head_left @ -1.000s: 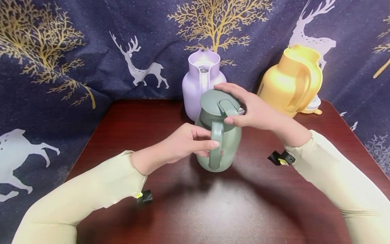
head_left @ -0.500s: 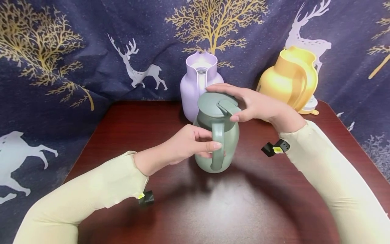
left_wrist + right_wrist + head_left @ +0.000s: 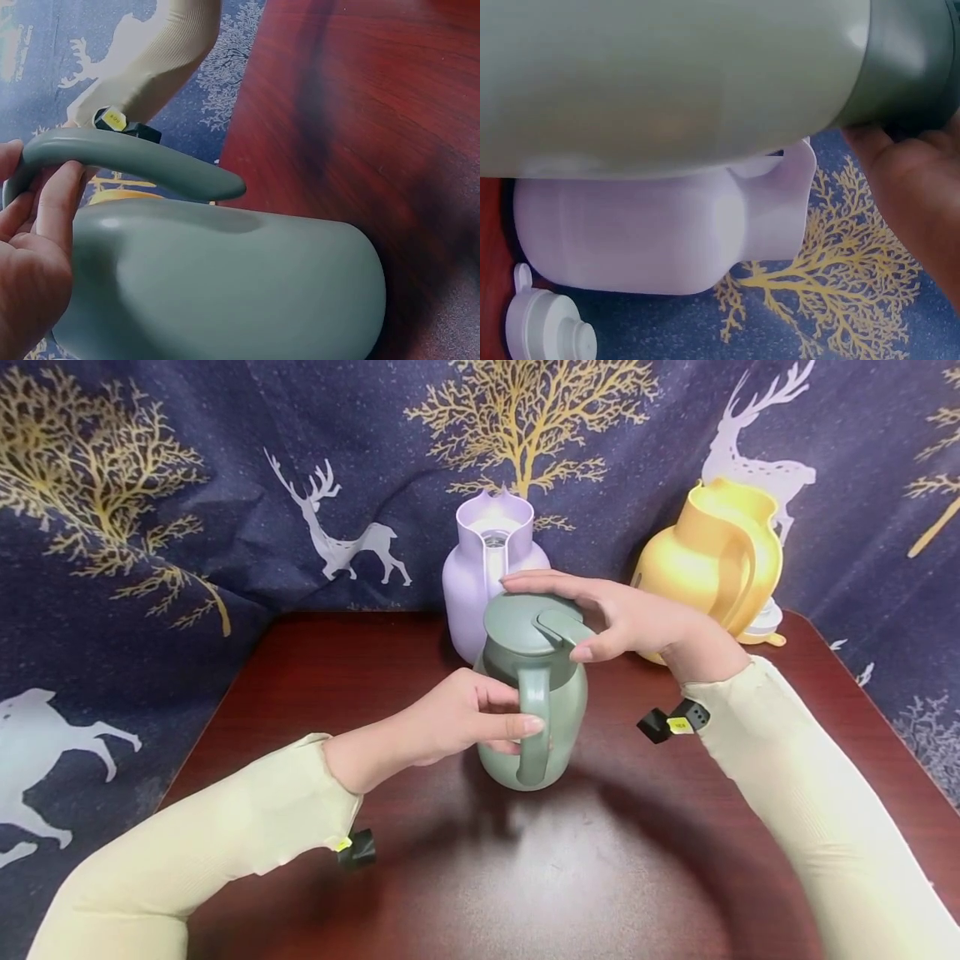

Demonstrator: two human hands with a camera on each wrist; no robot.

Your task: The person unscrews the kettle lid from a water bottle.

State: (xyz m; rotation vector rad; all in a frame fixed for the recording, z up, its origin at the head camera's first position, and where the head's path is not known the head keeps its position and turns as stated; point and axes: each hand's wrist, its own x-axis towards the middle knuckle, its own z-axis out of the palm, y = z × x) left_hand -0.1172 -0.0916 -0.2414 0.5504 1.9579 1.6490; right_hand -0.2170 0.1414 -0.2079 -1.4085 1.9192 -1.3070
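Observation:
A green thermos jug (image 3: 558, 727) stands upright at mid-table, its dark green lid (image 3: 513, 622) seated on the neck. My left hand (image 3: 457, 714) grips the jug's handle (image 3: 534, 710), thumb across the near side and fingers behind. In the left wrist view those fingers (image 3: 56, 210) curl around the handle near its upper end. My right hand (image 3: 637, 618) holds the lid from the right, with fingers over the far rim and thumb by the lever (image 3: 566, 625). The right wrist view shows part of that hand (image 3: 907, 180) under the dark collar; its fingertips are hidden there.
A lilac jug (image 3: 468, 589) without a lid stands close behind the green one. At the back right is a yellow jug (image 3: 697, 560), also lidless, with a white and yellow stopper (image 3: 765, 622) beside it. Another pale stopper (image 3: 547, 326) lies by the lilac jug.
My right hand has turned a little counterclockwise on the lid: fingertips further left, thumb further right. The lever has swung slightly right with it. My left hand keeps its hold on the handle.

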